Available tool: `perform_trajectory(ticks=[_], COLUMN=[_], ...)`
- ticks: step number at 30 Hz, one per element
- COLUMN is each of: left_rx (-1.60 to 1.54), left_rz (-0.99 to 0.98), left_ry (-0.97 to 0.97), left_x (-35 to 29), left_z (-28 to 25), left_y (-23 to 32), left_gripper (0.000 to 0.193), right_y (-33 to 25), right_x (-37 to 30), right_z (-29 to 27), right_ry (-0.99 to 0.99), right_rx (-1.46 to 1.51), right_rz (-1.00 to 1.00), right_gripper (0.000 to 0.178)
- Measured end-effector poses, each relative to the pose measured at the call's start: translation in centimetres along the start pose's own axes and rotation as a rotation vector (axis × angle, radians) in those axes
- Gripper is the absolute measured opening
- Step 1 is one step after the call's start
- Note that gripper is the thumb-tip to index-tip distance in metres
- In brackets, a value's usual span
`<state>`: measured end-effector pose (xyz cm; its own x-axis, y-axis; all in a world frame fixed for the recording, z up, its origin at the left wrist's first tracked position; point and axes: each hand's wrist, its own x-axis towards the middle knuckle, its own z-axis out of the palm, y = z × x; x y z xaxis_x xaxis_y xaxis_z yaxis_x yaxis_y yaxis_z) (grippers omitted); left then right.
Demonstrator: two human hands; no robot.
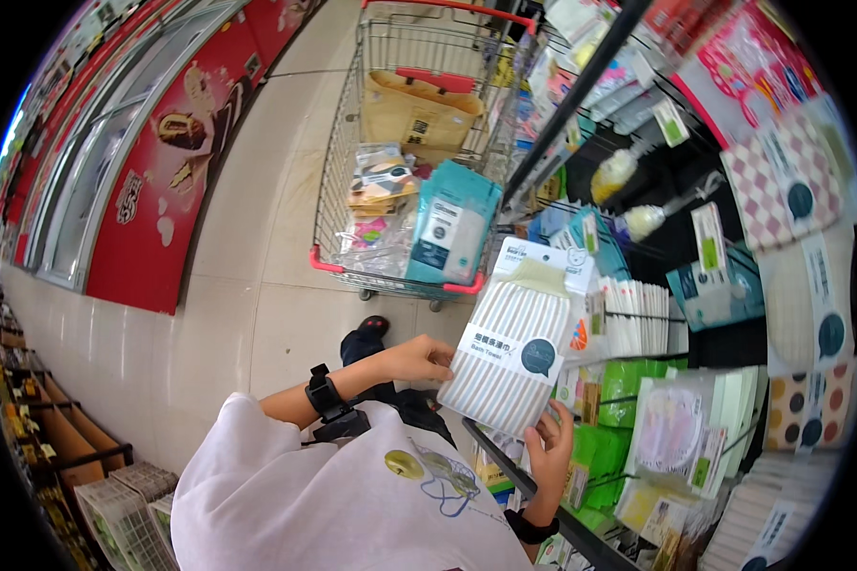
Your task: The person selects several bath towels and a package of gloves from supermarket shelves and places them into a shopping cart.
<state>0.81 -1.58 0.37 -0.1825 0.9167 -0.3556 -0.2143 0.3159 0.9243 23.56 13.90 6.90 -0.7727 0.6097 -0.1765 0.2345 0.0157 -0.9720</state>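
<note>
- Cloth pack (509, 357), the striped one: where's it at?
- Btwn the 2 hands, tilted, front up. White card top's at the far end, round dark-blue label lower R on its front.
- L hand (430, 360)?
- Thumb & fingers closed on the pack's L edge, abt midway along.
- & R hand (549, 452)?
- Touching nr the pack's lower R corner, thumb & fingers spread apart. Can't tell if it's clamped, contact's partly hidden.
- What's past the grip?
- Shopping cart (338, 181), beyond the pack, a bit L. Inside: teal packs (457, 214) nearest the grip, patterned packs (383, 181) L of those, brown bag (417, 114) at the far end.
- R of the grip?
- Display rack (580, 95), lots hanging. Green packs (628, 388) R of the R hand, white sticks (636, 309) R of the pack's upper half, checked pack (786, 176) farther R & up.
- L side?
- Red freezer (152, 228), well apart, far L & past the L hand. Dark shoe (375, 326) on the floor (248, 352), just beyond the L forearm.
- On the wrists?
- Black watch (326, 395) w/ strap on the L one, black band (530, 526) on the R one, both just behind the hands.
</note>
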Motion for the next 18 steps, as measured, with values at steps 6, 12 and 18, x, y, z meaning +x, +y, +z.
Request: perform_trajectory(ticks=[6, 12, 18], left_rx=[-0.055, -0.134, -0.165], left_rz=[-0.252, -0.288, -0.384], left_ry=[0.052, 0.069, 0.338], left_x=[-4.0, -7.8, -8.6], left_z=[-7.4, -17.4, -23.9], left_y=[-0.1, 0.6, -2.2], left_gripper=[0.033, 0.031, 0.029], right_y=[-0.7, -2.6, -1.3], right_x=[6.3, 11.8, 16.9], right_z=[7.1, 16.2, 24.0], right_ry=[-0.121, -0.196, -0.305], right_rx=[-0.093, -0.137, -0.224], right_rz=[-0.043, -0.065, 0.03], right_gripper=[0.027, 0.023, 0.026])
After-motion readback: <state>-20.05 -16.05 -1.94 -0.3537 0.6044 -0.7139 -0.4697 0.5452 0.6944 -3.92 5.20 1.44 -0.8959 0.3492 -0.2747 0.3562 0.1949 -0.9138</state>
